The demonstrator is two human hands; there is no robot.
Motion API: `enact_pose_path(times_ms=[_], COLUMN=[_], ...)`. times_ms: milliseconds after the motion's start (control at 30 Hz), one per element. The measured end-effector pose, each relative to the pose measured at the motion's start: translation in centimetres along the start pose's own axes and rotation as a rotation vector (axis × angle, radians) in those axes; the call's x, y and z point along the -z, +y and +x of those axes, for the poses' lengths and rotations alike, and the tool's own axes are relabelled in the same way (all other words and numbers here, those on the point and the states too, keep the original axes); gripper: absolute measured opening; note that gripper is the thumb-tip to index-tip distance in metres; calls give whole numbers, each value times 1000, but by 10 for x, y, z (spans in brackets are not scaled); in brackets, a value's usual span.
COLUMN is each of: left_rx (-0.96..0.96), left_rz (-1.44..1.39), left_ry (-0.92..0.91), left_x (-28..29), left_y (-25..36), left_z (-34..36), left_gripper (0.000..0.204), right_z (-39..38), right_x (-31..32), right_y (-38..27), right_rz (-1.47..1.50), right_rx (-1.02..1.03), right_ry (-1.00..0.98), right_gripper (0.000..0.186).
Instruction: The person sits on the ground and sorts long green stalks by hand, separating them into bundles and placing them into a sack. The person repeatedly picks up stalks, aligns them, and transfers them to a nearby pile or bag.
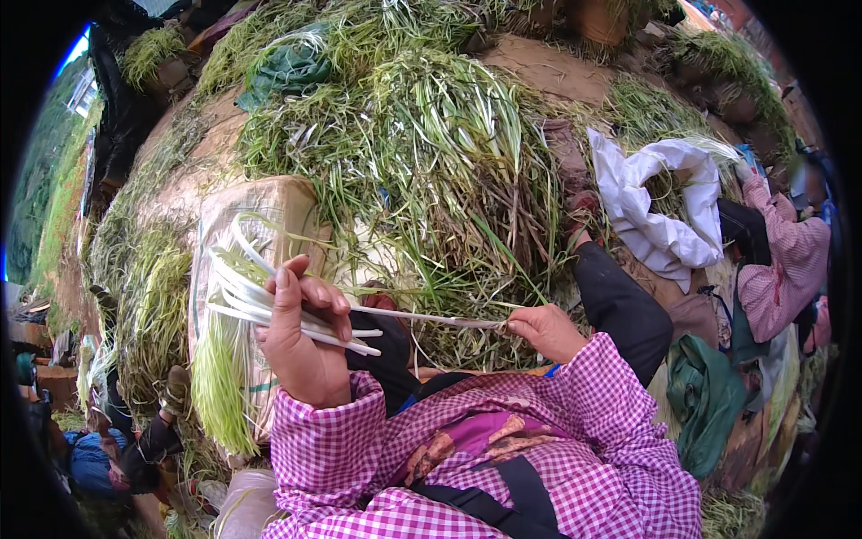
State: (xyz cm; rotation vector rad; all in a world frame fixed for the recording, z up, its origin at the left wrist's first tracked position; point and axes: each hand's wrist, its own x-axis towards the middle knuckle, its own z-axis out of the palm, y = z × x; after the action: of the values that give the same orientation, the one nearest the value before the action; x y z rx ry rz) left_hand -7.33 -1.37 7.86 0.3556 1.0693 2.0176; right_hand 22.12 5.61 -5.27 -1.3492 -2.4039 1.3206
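My left hand [305, 328] is closed around several long white stalks [238, 296], leek- or scallion-like, whose pale cut ends stick out past the fingers. One thin stalk [422, 315] stretches from that hand across to the right. Its brownish end is pinched between the thumb and forefinger of my right hand [548, 332]. Beneath the left hand's stalks, a bunch of yellow-green leaves [224, 386] lies on a woven sack [274, 202]. Whether those leaves belong to the held stalks, I cannot tell.
A big heap of green-and-white stalks [449, 135] lies ahead of me. A green bag [287, 67] sits beyond, and a white sack [655, 202] stands to the right. A person in a pink checked top [781, 251] sits at far right. Green cloth [705, 404] lies nearby.
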Motion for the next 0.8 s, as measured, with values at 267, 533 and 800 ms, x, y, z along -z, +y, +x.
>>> enact_pose_path(times_ms=[267, 533, 800], left_rx=[1, 105, 328], left_rz=[33, -42, -69], left_ry=[18, 39, 5], left_x=[-9, -23, -29], left_y=[-12, -55, -91], left_z=[2, -6, -17], left_gripper=[27, 27, 25], right_z=[-2, -20, -18], right_x=[3, -8, 9], right_y=[-4, -58, -78], right_rz=[-416, 1015, 1022], right_rx=[-38, -99, 52], right_ry=[198, 45, 206], right_gripper=[30, 14, 21])
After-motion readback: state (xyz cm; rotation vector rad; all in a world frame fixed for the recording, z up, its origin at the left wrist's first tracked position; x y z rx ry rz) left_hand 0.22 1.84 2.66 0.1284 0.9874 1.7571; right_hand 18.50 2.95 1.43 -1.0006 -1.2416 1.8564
